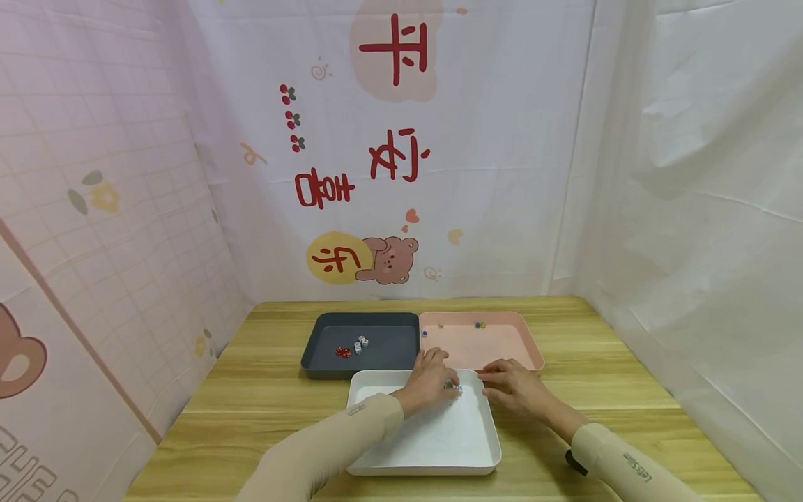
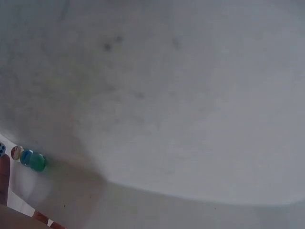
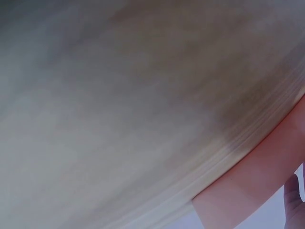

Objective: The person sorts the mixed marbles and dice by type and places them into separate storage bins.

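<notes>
My left hand (image 1: 431, 382) reaches over the white tray (image 1: 433, 468), its fingers bent down near the far right corner. A small white die (image 1: 460, 388) with blue dots lies at the fingertips; whether they pinch it cannot be made out. The left wrist view shows the die (image 2: 2, 149) by a fingertip, beside a row of glass marbles, among them a green marble (image 2: 38, 162). My right hand (image 1: 516, 387) is extended toward the white tray's far right corner, close to the pink tray (image 1: 533, 345). Nothing is visible in it.
Behind the white tray stands a dark grey tray (image 1: 389, 348) with red dice (image 1: 343, 352) and white dice (image 1: 359, 346). Several small marbles (image 1: 479, 325) lie in the pink tray beside it. All three trays sit on a wooden table (image 1: 251, 404) between hanging cloths.
</notes>
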A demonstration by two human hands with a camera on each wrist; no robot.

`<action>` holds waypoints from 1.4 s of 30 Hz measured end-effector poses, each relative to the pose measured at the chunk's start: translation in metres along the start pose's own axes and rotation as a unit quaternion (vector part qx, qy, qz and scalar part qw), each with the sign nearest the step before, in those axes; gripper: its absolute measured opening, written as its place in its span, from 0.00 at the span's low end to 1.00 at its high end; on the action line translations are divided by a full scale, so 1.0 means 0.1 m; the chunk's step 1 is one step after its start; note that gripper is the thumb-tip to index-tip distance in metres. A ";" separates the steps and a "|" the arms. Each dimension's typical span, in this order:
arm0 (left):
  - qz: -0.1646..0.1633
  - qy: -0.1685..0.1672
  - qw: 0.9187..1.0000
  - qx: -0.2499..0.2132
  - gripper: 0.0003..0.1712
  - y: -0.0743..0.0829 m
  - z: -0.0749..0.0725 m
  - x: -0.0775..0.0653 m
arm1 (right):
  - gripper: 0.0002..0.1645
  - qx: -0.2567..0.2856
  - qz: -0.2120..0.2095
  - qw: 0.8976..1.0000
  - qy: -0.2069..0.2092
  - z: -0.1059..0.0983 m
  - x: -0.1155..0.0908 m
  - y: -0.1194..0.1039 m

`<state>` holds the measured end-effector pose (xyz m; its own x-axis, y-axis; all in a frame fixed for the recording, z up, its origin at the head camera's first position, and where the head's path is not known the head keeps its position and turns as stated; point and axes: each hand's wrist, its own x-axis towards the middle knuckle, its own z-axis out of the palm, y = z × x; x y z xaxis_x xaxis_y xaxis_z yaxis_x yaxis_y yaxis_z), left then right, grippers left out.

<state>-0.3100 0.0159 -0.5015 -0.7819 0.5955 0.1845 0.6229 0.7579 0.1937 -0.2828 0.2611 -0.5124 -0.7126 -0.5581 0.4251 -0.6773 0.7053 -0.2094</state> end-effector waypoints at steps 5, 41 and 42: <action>0.004 0.008 1.000 -0.015 0.07 0.00 -0.07 0.01 | 0.19 -0.004 0.003 1.000 -0.006 -0.01 0.00 -0.01; -0.173 0.124 0.977 -0.034 0.07 -1.25 -0.75 -0.11 | 0.19 -0.023 -0.030 0.999 0.011 -0.02 0.03 -0.03; -0.177 0.125 0.976 -0.034 0.07 -1.29 -0.76 -0.13 | 0.19 -0.021 -0.029 0.999 0.010 -0.02 0.03 -0.04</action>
<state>-0.3787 -0.1095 -0.4561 -0.9230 0.2094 0.3228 0.3220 0.8795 0.3503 -0.2819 0.2578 -0.5086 -0.6677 -0.5909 0.4528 -0.7092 0.6898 -0.1457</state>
